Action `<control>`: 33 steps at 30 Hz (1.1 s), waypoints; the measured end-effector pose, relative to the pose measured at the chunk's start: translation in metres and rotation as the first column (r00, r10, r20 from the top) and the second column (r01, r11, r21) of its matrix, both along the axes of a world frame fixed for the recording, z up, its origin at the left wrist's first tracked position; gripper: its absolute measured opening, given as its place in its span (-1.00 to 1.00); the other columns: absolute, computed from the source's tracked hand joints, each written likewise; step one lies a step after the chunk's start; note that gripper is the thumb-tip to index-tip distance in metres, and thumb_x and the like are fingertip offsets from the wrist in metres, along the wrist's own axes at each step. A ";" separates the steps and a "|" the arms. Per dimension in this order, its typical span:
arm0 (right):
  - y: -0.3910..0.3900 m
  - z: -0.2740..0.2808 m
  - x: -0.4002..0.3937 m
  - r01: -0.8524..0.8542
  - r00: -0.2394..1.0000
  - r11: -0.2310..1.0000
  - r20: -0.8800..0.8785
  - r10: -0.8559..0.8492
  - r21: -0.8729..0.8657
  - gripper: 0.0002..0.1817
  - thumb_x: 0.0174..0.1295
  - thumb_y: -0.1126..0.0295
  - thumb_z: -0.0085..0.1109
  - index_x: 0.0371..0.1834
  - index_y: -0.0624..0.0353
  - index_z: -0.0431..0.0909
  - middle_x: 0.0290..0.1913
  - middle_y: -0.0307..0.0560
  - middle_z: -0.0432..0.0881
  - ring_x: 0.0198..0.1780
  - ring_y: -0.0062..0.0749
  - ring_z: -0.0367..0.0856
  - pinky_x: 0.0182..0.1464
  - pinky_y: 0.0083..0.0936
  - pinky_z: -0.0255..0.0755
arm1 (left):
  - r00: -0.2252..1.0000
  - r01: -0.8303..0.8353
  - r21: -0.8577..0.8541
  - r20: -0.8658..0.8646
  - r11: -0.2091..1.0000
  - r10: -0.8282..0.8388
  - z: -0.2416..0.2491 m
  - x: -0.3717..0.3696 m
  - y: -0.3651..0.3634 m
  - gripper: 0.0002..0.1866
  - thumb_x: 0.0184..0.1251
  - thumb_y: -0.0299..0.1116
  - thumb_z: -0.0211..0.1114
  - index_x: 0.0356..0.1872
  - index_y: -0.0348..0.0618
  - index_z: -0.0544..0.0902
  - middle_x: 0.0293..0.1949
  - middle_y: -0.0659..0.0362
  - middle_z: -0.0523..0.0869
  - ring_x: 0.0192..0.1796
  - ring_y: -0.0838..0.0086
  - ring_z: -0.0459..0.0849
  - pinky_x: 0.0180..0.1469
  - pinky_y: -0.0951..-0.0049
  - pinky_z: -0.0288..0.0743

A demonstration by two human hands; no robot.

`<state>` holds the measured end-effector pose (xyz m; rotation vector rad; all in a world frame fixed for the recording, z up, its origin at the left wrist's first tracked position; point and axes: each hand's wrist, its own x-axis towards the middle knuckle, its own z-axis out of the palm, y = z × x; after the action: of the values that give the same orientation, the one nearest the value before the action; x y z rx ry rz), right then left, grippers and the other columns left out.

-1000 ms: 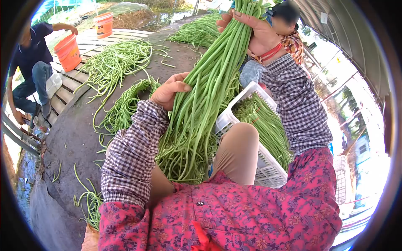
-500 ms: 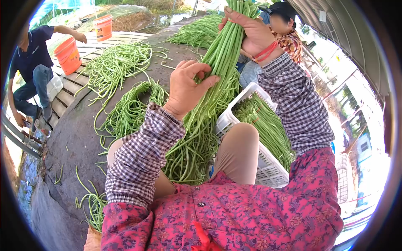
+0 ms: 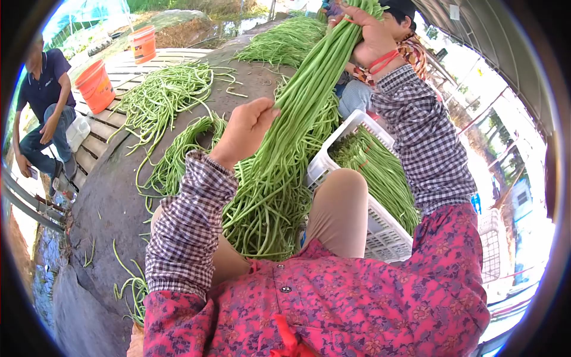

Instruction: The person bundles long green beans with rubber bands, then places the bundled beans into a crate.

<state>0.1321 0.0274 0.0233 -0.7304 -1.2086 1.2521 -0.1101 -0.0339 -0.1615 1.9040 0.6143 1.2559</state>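
Note:
My right hand [image 3: 370, 37] is raised at the upper middle, wrapped round the top of a bundle of long green beans [image 3: 315, 83]. Below it the beans hang down and to the left. At the bundle's left edge is my left hand [image 3: 247, 131], fingers curled and pinched together at the beans; whether a bean is between them is too small to tell. Under the bundle, a heap of loose long beans [image 3: 267, 214] lies between my knees. Beside my right knee stands a white plastic crate [image 3: 386, 238] with tied bean bundles [image 3: 380, 172] in it.
More bean piles [image 3: 172, 89] lie on the dark ground cover [image 3: 113, 196], another [image 3: 285, 41] farther back. Two orange buckets [image 3: 95, 86] stand on slats at the left. A person in dark clothes [image 3: 47, 101] sits far left; another person [image 3: 410, 41] is behind my right hand.
My left hand has moved left and down, to the bundle's edge. My right hand has shifted slightly right with the bundle, which slants more. The person at the left has lowered an arm.

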 end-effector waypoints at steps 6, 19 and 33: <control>-0.009 0.036 0.036 0.127 0.991 0.985 -0.056 -0.121 0.113 -0.82 0.28 0.32 0.10 -0.32 0.21 0.52 -0.49 -0.06 0.51 -0.46 -0.23 0.54 -0.35 -0.21 0.52 | 0.860 0.185 -0.275 -0.420 0.943 -0.291 -0.033 -0.007 0.004 -0.81 0.35 -0.36 0.17 -0.26 -0.29 0.64 -0.64 0.31 0.47 -0.60 0.68 0.33 -0.55 0.58 0.20; -0.037 0.040 0.001 0.023 1.000 0.990 -0.016 -0.021 0.140 -0.82 0.31 0.35 0.07 -0.14 0.23 0.45 -0.28 -0.02 0.57 -0.33 -0.20 0.58 -0.27 -0.09 0.57 | 0.978 -0.193 0.281 0.127 0.940 0.163 -0.009 0.047 -0.019 -0.81 0.06 -0.50 0.39 -0.27 -0.23 0.61 -0.44 0.20 0.64 -0.49 0.55 0.49 -0.44 0.57 0.41; -0.036 0.020 -0.009 -0.130 0.986 0.987 0.119 0.118 0.094 -0.69 0.32 0.38 0.05 0.09 0.22 0.45 -0.08 0.06 0.50 -0.09 -0.11 0.56 0.15 0.14 0.42 | 0.983 0.113 -0.164 0.165 0.980 -0.085 -0.006 0.011 -0.003 -0.90 0.25 -0.48 0.28 -0.34 -0.32 0.62 -0.55 0.26 0.59 -0.51 0.70 0.50 -0.46 0.64 0.38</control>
<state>0.1235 -0.0088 0.0428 -0.6669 -1.4186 1.2543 -0.0989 -0.0366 -0.1676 1.6553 0.5214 1.2334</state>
